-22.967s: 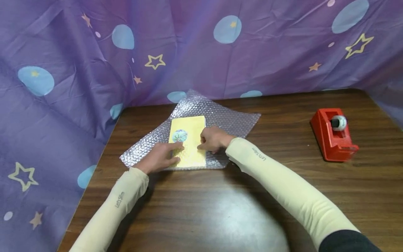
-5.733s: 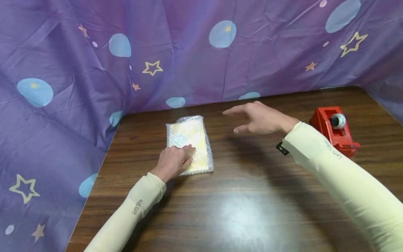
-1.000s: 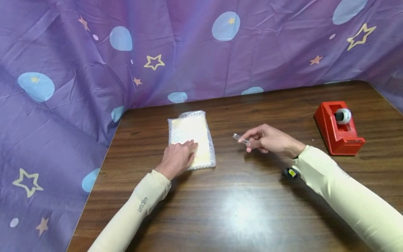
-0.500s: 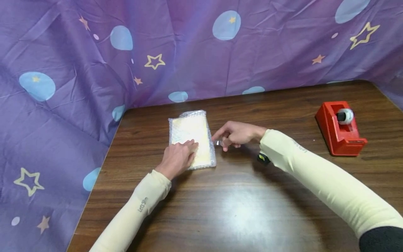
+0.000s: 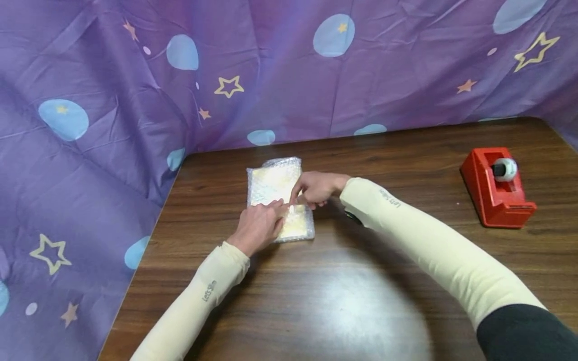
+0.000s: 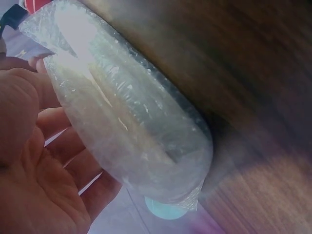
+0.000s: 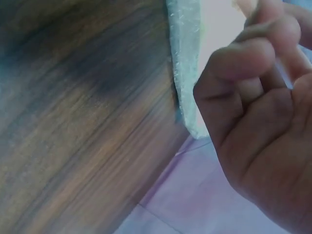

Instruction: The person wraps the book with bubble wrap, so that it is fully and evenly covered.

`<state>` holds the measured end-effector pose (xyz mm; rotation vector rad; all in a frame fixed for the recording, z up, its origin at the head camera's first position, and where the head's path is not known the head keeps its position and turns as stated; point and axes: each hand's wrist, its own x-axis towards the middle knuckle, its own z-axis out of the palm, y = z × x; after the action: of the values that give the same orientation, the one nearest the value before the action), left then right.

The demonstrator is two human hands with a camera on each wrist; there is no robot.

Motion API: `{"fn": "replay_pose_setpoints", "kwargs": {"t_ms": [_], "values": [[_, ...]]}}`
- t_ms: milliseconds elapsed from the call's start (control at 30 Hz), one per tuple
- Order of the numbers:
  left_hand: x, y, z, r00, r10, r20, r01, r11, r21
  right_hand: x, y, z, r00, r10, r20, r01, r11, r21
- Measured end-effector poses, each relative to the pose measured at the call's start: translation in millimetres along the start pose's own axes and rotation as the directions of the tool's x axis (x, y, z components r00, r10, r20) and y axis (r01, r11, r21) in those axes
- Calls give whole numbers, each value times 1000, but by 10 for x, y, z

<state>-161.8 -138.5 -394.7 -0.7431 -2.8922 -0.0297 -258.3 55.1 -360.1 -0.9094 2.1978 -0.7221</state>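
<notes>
A yellow book wrapped in bubble wrap (image 5: 298,228) lies flat on the table. My left hand (image 5: 258,225) rests on the package's lower left part, its fingers extended across the wrap; in the left wrist view the left hand (image 6: 44,151) touches the package's edge. Above the right half of the package, my right hand (image 5: 318,189) pinches a short piece of clear tape (image 5: 292,207), with its index finger pointing down close to the left fingertips. In the right wrist view the curled fingers of the right hand (image 7: 263,107) hide the tape.
A red tape dispenser (image 5: 498,193) with a roll of tape (image 5: 504,170) stands at the right of the brown wooden table (image 5: 361,281). Behind the table and along its left side hangs a purple curtain (image 5: 280,75) with stars.
Long before, the book lay on spread bubble wrap; then it was wrapped. Over the last second my right hand brought the tape leftward onto the package. The left hand stayed in place.
</notes>
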Motion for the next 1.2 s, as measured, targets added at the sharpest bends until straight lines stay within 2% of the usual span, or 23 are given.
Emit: {"fn": "replay_pose_setpoints", "kwargs": {"t_ms": [167,367,567,767,933,1067,1200], "values": [[17,-4,2,1000,2,7,-2,1000,7,93,-12,33,995,-17,-99,4,992,-125],[12,-6,32,1000,12,-19,-11,1000,16,183,-13,94,981,-61,-183,23,978,-206],[21,5,46,998,11,-68,-9,1000,28,232,-33,116,975,-81,-206,33,972,-231],[2,12,61,995,11,-99,-10,1000,13,271,-68,130,979,-61,-197,6,963,-270],[-9,4,70,988,52,-147,-54,999,-7,306,-117,132,974,29,-226,-101,943,-316],[-6,0,61,986,81,-147,-84,996,-17,329,-154,103,947,184,-265,-265,912,-314],[5,0,57,990,72,-123,-76,997,-28,336,-150,60,921,274,-279,-363,862,-354]]}}
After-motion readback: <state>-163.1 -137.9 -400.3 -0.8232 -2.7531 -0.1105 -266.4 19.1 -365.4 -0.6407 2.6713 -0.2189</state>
